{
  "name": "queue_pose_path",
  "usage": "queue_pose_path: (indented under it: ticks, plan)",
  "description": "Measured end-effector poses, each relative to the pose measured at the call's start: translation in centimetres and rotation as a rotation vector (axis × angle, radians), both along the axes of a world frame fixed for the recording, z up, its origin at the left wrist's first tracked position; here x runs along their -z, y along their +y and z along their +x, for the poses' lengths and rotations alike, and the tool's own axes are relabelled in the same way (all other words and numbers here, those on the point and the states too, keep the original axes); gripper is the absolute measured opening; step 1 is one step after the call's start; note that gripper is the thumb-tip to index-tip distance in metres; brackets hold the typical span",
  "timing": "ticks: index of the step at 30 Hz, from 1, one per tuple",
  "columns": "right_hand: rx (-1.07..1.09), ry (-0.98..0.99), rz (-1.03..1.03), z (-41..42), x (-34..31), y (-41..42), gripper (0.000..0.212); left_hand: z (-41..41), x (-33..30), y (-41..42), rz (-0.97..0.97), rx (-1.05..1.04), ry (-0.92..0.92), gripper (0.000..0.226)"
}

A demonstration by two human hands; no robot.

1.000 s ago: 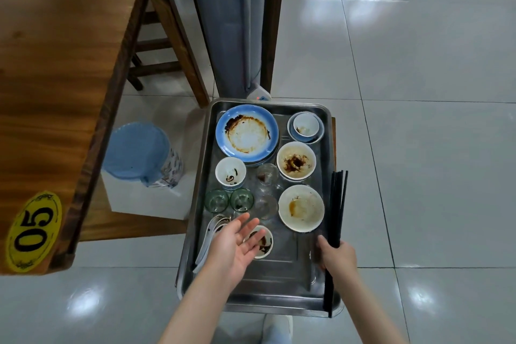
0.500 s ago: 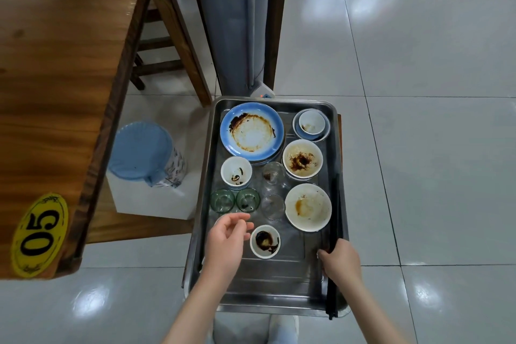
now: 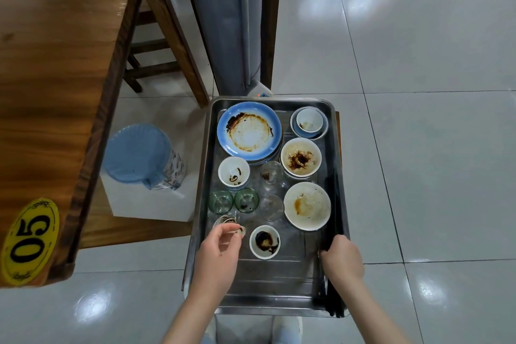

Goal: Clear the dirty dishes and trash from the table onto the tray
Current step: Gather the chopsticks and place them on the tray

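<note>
A steel tray (image 3: 279,282) holds dirty dishes: a blue-rimmed plate (image 3: 249,129), a small cup on a saucer (image 3: 309,122), two stained white bowls (image 3: 300,158) (image 3: 307,206), two sauce cups (image 3: 233,172) (image 3: 264,242) and several glasses (image 3: 246,200). My left hand (image 3: 220,253) hovers over the tray's near left part, its fingertips pinching the white spoons (image 3: 227,222) stacked there. My right hand (image 3: 342,260) grips the black chopsticks (image 3: 333,204) lying along the tray's right wall.
The wooden table (image 3: 55,92), tagged with a yellow 05 sticker (image 3: 29,241), fills the left. Under it stand a bin with a blue bag (image 3: 139,153) and a wooden chair (image 3: 156,58). A grey pillar (image 3: 223,22) rises behind the tray. White floor tiles spread to the right.
My left hand curled from spread fingers into a pinch on the spoons at the tray's left. The chopsticks moved from outside the tray's right rim to lie along its wall.
</note>
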State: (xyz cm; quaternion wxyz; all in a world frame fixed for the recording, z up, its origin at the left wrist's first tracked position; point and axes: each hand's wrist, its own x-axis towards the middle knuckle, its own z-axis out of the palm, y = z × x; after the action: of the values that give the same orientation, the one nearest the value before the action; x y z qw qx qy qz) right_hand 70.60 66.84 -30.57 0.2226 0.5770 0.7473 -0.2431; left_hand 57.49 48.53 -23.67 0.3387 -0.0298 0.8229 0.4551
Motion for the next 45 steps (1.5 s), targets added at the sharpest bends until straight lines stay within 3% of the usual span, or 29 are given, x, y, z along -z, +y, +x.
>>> queue_pose_path:
  ticks: [16,21,23,27,34,40,45]
  plan:
    - [-0.342,-0.118,0.237,-0.3,-0.2,0.8,0.019,0.6,1.0,-1.0,-0.037,0.061,-0.036,0.012]
    - [-0.37,-0.06,0.24,-0.2,0.3,0.5,0.061,0.1,0.6,-0.8,-0.027,0.041,-0.018,0.012]
    - [-0.356,-0.045,0.236,-0.2,0.5,0.4,0.069,0.0,0.6,-0.7,-0.023,0.037,-0.02,0.012]
    - [-0.288,0.07,0.23,-0.3,0.0,0.5,0.069,0.0,0.7,-0.8,-0.032,0.045,-0.036,0.01]
    - [-0.318,-0.025,0.228,0.3,-0.3,0.2,0.075,0.4,0.9,-1.1,-0.034,0.058,-0.066,0.012]
    - [-0.288,0.121,0.149,0.8,-0.2,0.6,0.07,0.4,0.5,-0.8,-0.028,0.064,-0.055,0.011]
    - [-0.29,0.123,0.121,0.6,-0.7,1.0,0.068,0.0,-0.1,-0.7,-0.009,0.053,-0.022,0.012]
